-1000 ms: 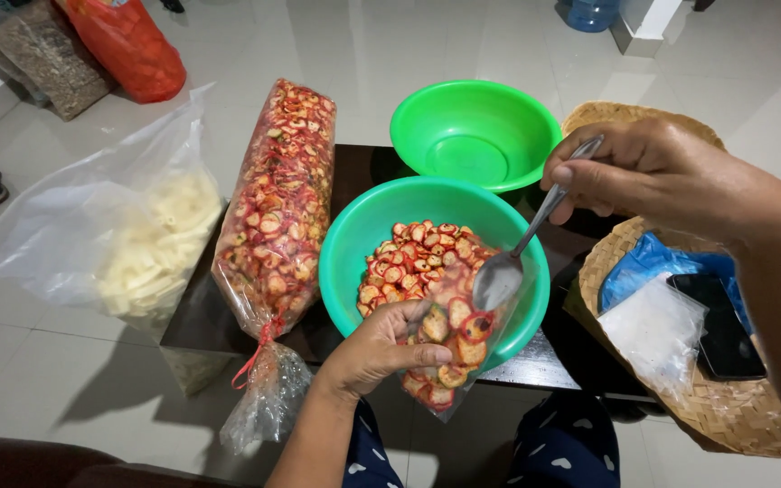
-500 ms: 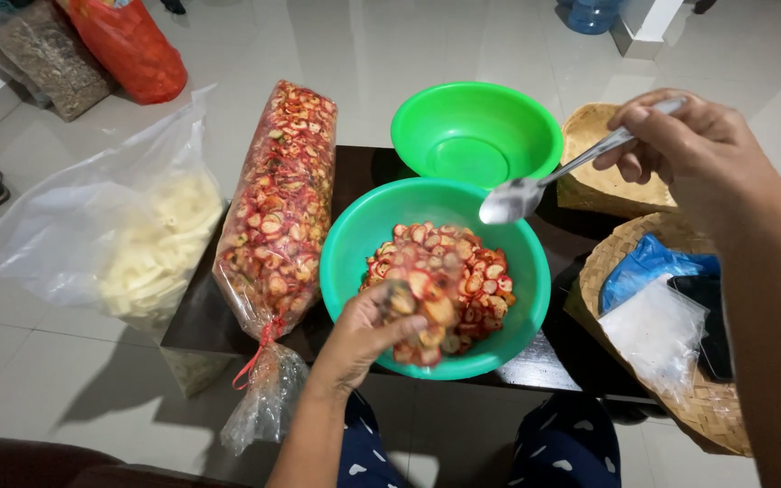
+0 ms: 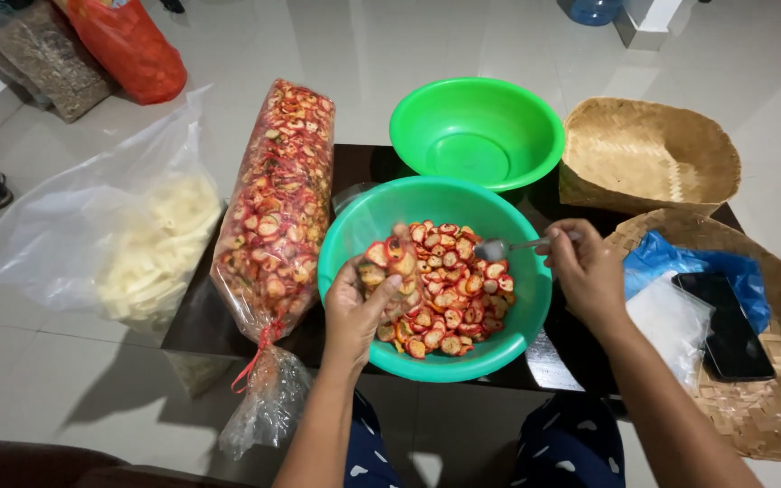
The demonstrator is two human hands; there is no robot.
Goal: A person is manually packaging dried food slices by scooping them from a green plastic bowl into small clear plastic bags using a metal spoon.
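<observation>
A green plastic bowl (image 3: 372,226) on a dark low table (image 3: 193,316) holds red-rimmed round crackers (image 3: 454,289). My left hand (image 3: 354,312) holds a small clear bag of the same crackers (image 3: 389,271) upright over the bowl's near left side. At the bowl's right rim, my right hand (image 3: 585,271) grips a metal spoon (image 3: 499,248); its scoop lies on the crackers inside the bowl.
A second, empty green bowl (image 3: 476,131) stands behind. A long tied bag of crackers (image 3: 277,208) lies to the left, next to a big clear bag of pale sticks (image 3: 151,253). Woven baskets (image 3: 648,149) sit right; one holds a blue bag, clear bags and a phone (image 3: 725,321).
My right hand has come down from above the bowl, and the spoon now rests in the crackers. The left hand has lifted the small bag up from the front rim, over the bowl.
</observation>
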